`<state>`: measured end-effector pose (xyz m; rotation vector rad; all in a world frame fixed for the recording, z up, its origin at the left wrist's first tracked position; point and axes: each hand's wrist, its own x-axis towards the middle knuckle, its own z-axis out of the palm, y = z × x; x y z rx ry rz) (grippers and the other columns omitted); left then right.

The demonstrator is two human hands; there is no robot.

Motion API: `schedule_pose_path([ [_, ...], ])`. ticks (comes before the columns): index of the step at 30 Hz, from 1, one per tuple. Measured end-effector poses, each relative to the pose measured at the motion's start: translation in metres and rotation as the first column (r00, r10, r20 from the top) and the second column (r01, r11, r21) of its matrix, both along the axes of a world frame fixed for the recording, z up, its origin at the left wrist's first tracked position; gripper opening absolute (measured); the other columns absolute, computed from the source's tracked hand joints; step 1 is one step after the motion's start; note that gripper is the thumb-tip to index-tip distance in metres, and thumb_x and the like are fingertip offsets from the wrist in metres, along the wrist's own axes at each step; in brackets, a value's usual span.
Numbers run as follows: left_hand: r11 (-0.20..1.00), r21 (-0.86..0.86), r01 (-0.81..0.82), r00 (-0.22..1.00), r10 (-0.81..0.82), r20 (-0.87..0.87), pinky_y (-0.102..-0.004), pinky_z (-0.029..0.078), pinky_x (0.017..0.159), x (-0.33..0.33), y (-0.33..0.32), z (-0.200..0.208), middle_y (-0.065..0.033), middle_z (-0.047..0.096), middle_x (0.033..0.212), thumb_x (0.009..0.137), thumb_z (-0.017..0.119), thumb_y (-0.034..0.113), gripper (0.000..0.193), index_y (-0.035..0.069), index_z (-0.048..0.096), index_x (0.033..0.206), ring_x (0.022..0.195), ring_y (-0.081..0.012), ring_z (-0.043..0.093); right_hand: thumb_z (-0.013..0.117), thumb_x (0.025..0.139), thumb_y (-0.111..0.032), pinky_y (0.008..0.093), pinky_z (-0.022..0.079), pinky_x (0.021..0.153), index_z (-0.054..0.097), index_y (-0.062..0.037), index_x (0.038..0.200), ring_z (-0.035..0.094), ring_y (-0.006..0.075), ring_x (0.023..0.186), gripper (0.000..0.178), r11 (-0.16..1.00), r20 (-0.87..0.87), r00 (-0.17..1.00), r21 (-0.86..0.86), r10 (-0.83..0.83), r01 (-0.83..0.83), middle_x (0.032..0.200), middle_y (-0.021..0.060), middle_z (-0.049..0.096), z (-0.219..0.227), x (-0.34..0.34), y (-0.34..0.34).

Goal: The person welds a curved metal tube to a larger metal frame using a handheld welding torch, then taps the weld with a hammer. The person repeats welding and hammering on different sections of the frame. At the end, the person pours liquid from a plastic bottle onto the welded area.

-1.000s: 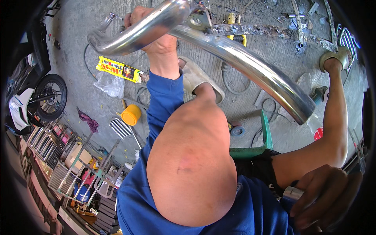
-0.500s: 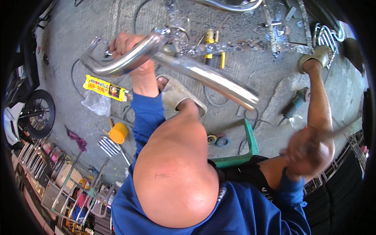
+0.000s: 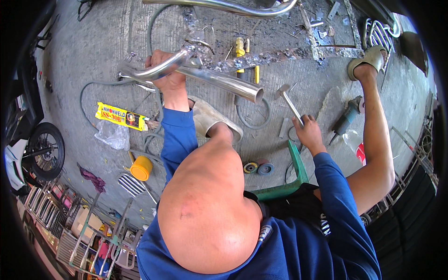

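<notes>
My left hand is closed around a shiny bent metal pipe, its fingers partly hidden behind the curved section. The straight, open-ended length points right and slightly toward me. In my right hand is a hammer, gripped by its handle. Its head is raised a little to the right of the pipe's open end, apart from it. Beyond the pipe, a rough, spattered metal frame lies on the floor.
An angle grinder lies near my right leg, and a yellow-handled tool by the frame. Two discs sit beside a green stool. At left are a yellow packet and an orange tub. Another bent pipe crosses the far edge.
My right hand, blurred near my right knee before, has come forward and left with the hammer. The pipe's open end has shifted left and away from me, with my left hand still holding it.
</notes>
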<state>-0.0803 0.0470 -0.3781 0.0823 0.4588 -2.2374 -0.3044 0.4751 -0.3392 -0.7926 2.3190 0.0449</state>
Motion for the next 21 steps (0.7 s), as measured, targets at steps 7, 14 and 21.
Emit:
schedule_pose_path([
  [7, 0.999, 0.043, 0.01, 0.988, -0.004, -0.151, -0.0292, 0.028, 0.048, 0.004, -0.003, -0.002, 0.0066, 0.029, 0.049, 0.093, 0.049, 0.032, 0.04, 0.023, 0.031, 0.058, 0.045, -0.0066, 0.027, 0.06, 0.096, -0.044, 0.0456, 0.052, 0.082, 0.068, 0.0009, 0.108, 0.066, 0.0403, 0.091, 0.047, 0.884, -0.031, 0.988, -0.45, -0.154, 0.124, 0.098, 0.0226, 0.068, -0.023, -0.005, -0.117],
  [14, 0.98, 0.182, -0.074, 0.984, 0.042, 0.175, -0.0247, 0.033, 0.047, -0.004, 0.008, 0.032, 0.0074, 0.029, 0.048, 0.094, 0.047, 0.032, 0.041, 0.022, 0.032, 0.056, 0.041, -0.007, 0.026, 0.063, 0.089, -0.058, 0.0492, 0.055, 0.081, 0.068, 0.0059, 0.101, 0.069, 0.0455, 0.089, 0.065, 0.994, 0.252, 0.962, -0.045, 0.103, -0.095, 0.095, 0.0284, 0.07, -0.08, 0.061, -0.208],
  [21, 0.965, 0.233, -0.122, 0.974, 0.071, 0.216, -0.0197, 0.031, 0.04, -0.007, 0.021, 0.043, 0.0062, 0.031, 0.047, 0.094, 0.046, 0.022, 0.038, 0.02, 0.035, 0.057, 0.038, -0.0064, 0.028, 0.068, 0.088, -0.042, 0.0498, 0.054, 0.082, 0.063, 0.0079, 0.099, 0.067, 0.0468, 0.092, 0.051, 0.905, 0.227, 0.971, -0.395, -0.068, 0.156, 0.093, 0.0319, 0.068, -0.128, 0.083, -0.176],
])
